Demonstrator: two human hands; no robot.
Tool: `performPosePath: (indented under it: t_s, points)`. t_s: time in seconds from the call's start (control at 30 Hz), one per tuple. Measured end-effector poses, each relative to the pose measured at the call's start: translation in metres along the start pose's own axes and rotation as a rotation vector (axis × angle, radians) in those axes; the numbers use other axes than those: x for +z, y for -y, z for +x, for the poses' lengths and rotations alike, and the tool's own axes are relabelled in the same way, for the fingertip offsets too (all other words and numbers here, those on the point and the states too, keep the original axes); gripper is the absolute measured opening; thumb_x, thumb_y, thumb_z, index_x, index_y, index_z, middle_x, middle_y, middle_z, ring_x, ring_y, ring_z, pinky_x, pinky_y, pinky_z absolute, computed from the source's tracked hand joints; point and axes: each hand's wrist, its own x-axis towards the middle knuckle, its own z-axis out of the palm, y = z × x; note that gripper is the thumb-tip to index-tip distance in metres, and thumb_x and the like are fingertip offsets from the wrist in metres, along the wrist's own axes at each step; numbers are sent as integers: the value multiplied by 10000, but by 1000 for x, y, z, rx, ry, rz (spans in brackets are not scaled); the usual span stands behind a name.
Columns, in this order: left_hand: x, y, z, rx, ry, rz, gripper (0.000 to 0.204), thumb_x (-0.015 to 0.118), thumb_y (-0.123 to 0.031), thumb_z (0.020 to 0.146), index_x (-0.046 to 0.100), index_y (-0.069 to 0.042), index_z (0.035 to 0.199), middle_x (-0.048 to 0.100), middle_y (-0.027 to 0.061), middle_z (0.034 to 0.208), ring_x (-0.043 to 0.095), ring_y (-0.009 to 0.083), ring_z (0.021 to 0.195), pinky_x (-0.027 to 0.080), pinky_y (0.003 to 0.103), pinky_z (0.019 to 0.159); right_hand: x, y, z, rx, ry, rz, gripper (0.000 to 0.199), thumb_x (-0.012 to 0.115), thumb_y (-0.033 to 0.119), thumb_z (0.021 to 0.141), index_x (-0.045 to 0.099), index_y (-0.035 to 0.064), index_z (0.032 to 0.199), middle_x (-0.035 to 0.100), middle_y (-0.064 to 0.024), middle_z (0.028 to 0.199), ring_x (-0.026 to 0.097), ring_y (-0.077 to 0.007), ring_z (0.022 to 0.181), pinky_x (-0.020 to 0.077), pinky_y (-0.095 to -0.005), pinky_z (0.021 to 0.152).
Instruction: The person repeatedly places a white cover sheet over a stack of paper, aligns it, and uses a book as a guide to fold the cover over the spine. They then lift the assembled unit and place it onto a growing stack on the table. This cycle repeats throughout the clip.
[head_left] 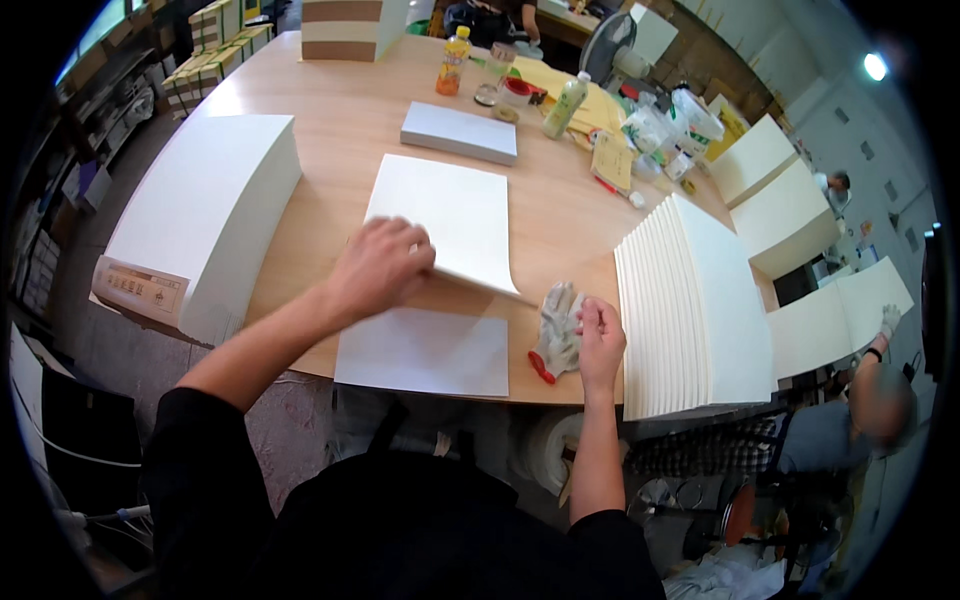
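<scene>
My left hand [385, 262] is over the near left corner of a white paper stack [445, 215], its fingers curled closed. A narrow tan strip [485, 286] runs from that hand along the paper's near edge; I cannot tell whether it is a thin tool or the paper's edge. Closer to me, a white sheet [425, 352] lies at the table's front edge. My right hand [601, 335] is closed, fingertips drawn together, beside a pale work glove [560, 325] with a red cuff. Whatever its fingers pinch, if anything, is hidden.
Tall paper stacks stand left [200, 200] and right [700, 310]. Beyond the middle paper lies a smaller white stack [458, 133]. Bottles [453, 62], a green-labelled bottle [567, 105] and a fan [608, 48] are farther back. A co-worker [850, 420] is at the right.
</scene>
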Motion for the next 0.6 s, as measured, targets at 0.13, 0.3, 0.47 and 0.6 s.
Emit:
performPosePath:
  t_s: [0.13, 0.3, 0.47, 0.6]
  points:
    - [-55, 30, 62, -141, 212, 123, 102, 806, -198, 807, 756, -113, 781, 754, 28, 887, 681, 244, 1073, 507, 458, 1003, 53, 41, 32, 580, 408, 527, 801, 419, 691, 1080, 673, -52, 1238, 747, -176, 1115, 764, -263, 871, 573, -286, 619]
    - [-154, 20, 30, 271, -137, 374, 47, 748, -174, 884, 744, -138, 855, 772, -27, 1109, 630, 228, 1284, 396, 491, 1236, 159, 46, 31, 771, 437, 1078, 634, 485, 498, 1107, 585, -79, 1353, 765, -196, 1121, 773, -255, 859, 623, -252, 604]
    - [-196, 39, -124, 49, -428, 566, 120, 758, -208, 905, 769, -210, 1024, 727, -42, 1337, 603, 229, 1360, 413, 504, 1244, 258, 147, 2, 434, 658, 1234, 430, 521, 148, 1096, 484, -7, 1496, 644, -178, 1405, 676, -306, 1246, 593, -437, 1033]
    - [-233, 86, -251, -391, -427, 822, 343, 802, -246, 890, 785, -234, 1232, 690, 1, 1433, 612, 280, 1370, 428, 493, 1211, 353, 221, -10, 324, 825, 1174, 452, 573, 121, 1089, 465, 10, 1514, 625, -141, 1414, 656, -239, 1234, 578, -408, 1027]
